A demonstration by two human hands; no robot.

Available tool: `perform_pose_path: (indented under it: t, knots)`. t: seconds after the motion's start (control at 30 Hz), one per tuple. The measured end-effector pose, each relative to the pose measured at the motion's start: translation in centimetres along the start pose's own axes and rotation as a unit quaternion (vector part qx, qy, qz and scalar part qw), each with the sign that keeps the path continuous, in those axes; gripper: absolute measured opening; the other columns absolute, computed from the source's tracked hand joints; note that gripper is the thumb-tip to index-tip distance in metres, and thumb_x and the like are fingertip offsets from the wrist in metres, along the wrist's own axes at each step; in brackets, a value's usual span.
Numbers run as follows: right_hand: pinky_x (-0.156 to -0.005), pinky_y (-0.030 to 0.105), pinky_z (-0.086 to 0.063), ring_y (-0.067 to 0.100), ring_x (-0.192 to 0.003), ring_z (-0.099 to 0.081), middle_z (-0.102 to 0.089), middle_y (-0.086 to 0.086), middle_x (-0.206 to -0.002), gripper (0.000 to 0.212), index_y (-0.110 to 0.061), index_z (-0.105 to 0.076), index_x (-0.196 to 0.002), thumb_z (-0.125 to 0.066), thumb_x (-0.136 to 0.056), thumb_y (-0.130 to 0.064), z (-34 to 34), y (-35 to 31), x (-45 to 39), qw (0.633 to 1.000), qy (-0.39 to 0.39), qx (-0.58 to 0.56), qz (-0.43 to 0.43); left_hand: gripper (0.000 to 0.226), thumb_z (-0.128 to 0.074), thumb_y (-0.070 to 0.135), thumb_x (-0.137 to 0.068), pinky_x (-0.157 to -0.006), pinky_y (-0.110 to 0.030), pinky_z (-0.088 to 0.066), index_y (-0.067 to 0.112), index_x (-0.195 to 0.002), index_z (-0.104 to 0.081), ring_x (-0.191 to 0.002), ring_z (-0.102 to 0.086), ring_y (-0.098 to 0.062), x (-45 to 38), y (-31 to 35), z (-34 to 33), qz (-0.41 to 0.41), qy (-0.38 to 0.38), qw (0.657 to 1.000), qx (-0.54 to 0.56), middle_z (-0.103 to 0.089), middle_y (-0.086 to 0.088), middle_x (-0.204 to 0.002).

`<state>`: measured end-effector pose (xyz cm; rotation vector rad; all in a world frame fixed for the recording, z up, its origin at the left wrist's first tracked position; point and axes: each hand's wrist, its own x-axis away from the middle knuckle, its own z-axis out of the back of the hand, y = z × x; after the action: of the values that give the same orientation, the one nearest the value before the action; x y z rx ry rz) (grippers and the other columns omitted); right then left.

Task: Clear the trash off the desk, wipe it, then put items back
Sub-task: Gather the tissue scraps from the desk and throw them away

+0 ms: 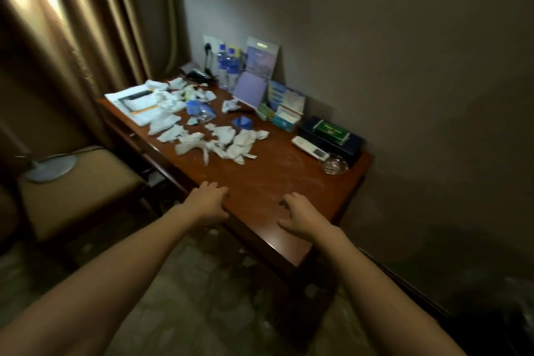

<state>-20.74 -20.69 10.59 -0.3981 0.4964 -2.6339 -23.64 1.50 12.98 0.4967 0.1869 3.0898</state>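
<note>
Desk-clearing task, opening step. Both hands rest at the near edge of the desk [260, 182]: the left hand [206, 201] lies over the corner edge with fingers loosely extended, the right hand [300, 215] lies on the top with fingers spread and slightly bent; neither holds anything. The trash, a scatter of crumpled tissues [219, 140] and blue wrappers [199, 110], occupies the middle and far-left of the desk, well apart from the hands. Papers [135, 102] lie at the far-left corner. Items to keep stand along the wall: water bottles [226, 66], a card stand [260, 66], a dark box [332, 133], a remote [309, 147] and a glass ashtray [335, 165]. Judged stage: trash removal not yet begun; wiping and replacing follow. The next move calls for reaching forward to gather the tissues, sparing the papers beside them. A bin is not identifiable in view.
</note>
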Motion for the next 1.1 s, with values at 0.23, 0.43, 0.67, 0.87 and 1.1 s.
perform_pose_path:
  t: [0.23, 0.43, 0.67, 0.87, 1.1]
  knots:
    - [-0.095, 0.031, -0.041, 0.022, -0.118, -0.044, -0.046, 0.008, -0.129, 0.047, -0.013, -0.047, -0.131, -0.062, -0.088, -0.026, -2.0, -7.3, -8.2, 0.999, -0.027, 0.004, 0.044, 0.051, -0.063, 0.036, -0.085, -0.096, -0.034, -0.042, 0.023, -0.131, -0.047, -0.117, -0.042, -0.022, -0.4, -10.4, 1.4, 0.042, 0.04, 0.998, 0.032, -0.046, -0.005, -0.128]
    - [-0.093, 0.029, -0.043, 0.021, -0.118, -0.047, -0.047, 0.008, -0.13, 0.05, -0.013, -0.048, -0.132, -0.066, -0.086, -0.026, -1.8, -8.8, -14.7, 0.999, -0.015, -0.022, 0.039, 0.051, -0.063, 0.036, -0.086, -0.095, -0.032, -0.041, 0.024, -0.132, -0.046, -0.117, -0.04, -0.02, -3.5, -15.2, 2.2, 0.067, 0.047, 0.995, 0.048, -0.044, -0.004, -0.13]
    - [-0.094, 0.029, -0.046, 0.022, -0.119, -0.05, -0.046, 0.008, -0.134, 0.054, -0.013, -0.047, -0.133, -0.068, -0.085, -0.026, -3.2, -7.9, -23.3, 0.997, -0.029, -0.069, -0.007, 0.052, -0.065, 0.034, -0.085, -0.098, -0.034, -0.043, 0.024, -0.133, -0.047, -0.119, -0.041, -0.02, -12.8, -18.3, 4.1, 0.055, 0.029, 0.998, 0.031, -0.046, -0.004, -0.131]
    - [-0.098, 0.032, -0.046, 0.022, -0.119, -0.051, -0.049, 0.009, -0.133, 0.058, -0.011, -0.047, -0.134, -0.07, -0.083, -0.028, -2.3, -6.0, -30.6, 0.99, -0.019, -0.115, -0.08, 0.054, -0.065, 0.035, -0.085, -0.087, -0.027, -0.045, 0.024, -0.134, -0.046, -0.113, -0.046, -0.019, -22.9, -19.6, 6.7, 0.029, 0.004, 0.999, 0.033, -0.049, -0.006, -0.128]
    - [-0.1, 0.033, -0.044, 0.022, -0.119, -0.047, -0.047, 0.008, -0.133, 0.06, -0.014, -0.047, -0.134, -0.072, -0.081, -0.029, -1.8, -4.0, -34.4, 0.981, -0.028, -0.126, -0.142, 0.053, -0.064, 0.032, -0.085, -0.086, -0.027, -0.047, 0.022, -0.134, -0.047, -0.113, -0.048, -0.02, -30.2, -19.8, 6.9, -0.007, -0.03, 0.999, 0.043, -0.05, -0.007, -0.128]
